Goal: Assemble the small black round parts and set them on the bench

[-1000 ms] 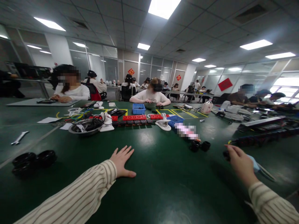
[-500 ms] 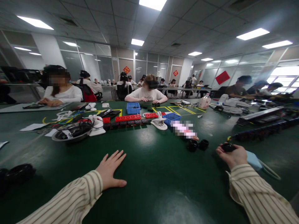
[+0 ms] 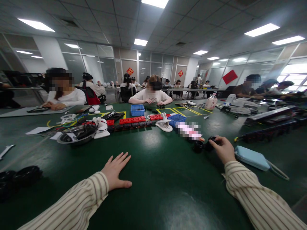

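Note:
On the green table (image 3: 148, 179), my left hand (image 3: 116, 172) lies flat with its fingers spread and holds nothing. My right hand (image 3: 224, 149) reaches to the right of the pink packet, its thumb and fingertips closed around a small black round piece (image 3: 212, 139). Just beside and below that piece stands another dark round piece, partly hidden by the fingers. A further black round piece (image 3: 199, 146) stands to the left. Behind my right wrist lies a light blue case (image 3: 251, 157) with a strap.
Larger black rings (image 3: 27, 177) and a wrench (image 3: 6, 151) lie at the far left. Further back are a metal bowl (image 3: 76, 138) of cables, a white clip stand (image 3: 164, 124), red socket strips (image 3: 132, 120) and a blue bin (image 3: 177, 119). A co-worker (image 3: 151, 94) sits opposite.
My right hand has moved left and slightly up with the black piece, turning from palm up to fingertips forward. The blue case is uncovered. My left hand stays almost still.

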Action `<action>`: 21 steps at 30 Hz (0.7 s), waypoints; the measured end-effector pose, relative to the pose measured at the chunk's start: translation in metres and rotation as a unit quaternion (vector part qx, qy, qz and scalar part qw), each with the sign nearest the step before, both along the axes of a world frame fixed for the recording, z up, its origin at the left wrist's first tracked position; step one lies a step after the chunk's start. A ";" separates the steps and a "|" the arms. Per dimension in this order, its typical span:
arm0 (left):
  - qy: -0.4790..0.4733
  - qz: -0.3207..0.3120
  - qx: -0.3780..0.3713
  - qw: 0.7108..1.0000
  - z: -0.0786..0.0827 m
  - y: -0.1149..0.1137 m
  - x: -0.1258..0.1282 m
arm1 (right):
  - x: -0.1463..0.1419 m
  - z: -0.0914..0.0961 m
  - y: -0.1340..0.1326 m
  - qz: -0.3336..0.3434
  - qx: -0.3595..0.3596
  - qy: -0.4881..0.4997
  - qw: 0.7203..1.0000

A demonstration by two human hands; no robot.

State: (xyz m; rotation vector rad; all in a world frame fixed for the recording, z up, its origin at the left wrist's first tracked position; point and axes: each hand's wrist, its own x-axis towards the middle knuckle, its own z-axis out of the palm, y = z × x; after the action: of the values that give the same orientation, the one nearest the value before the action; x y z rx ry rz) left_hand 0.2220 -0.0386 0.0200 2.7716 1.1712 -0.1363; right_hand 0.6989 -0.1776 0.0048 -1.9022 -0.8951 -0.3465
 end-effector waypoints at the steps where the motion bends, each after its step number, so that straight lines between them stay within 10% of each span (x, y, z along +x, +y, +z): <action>1: -0.002 -0.001 0.000 1.000 0.000 0.000 0.000 | 0.001 -0.001 0.000 0.004 -0.022 0.005 1.000; 15: -0.023 -0.011 0.005 1.000 0.001 -0.001 -0.001 | 0.012 -0.016 0.002 0.080 -0.029 0.067 0.994; 21: -0.042 -0.011 -0.003 0.999 -0.001 -0.001 -0.003 | -0.004 -0.002 -0.008 -0.032 0.068 0.033 0.997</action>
State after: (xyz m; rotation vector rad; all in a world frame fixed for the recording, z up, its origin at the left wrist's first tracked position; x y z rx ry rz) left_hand 0.2189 -0.0396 0.0194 2.7558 1.1191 -0.0269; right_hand 0.6944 -0.1855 0.0029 -1.8101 -0.7492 -0.3721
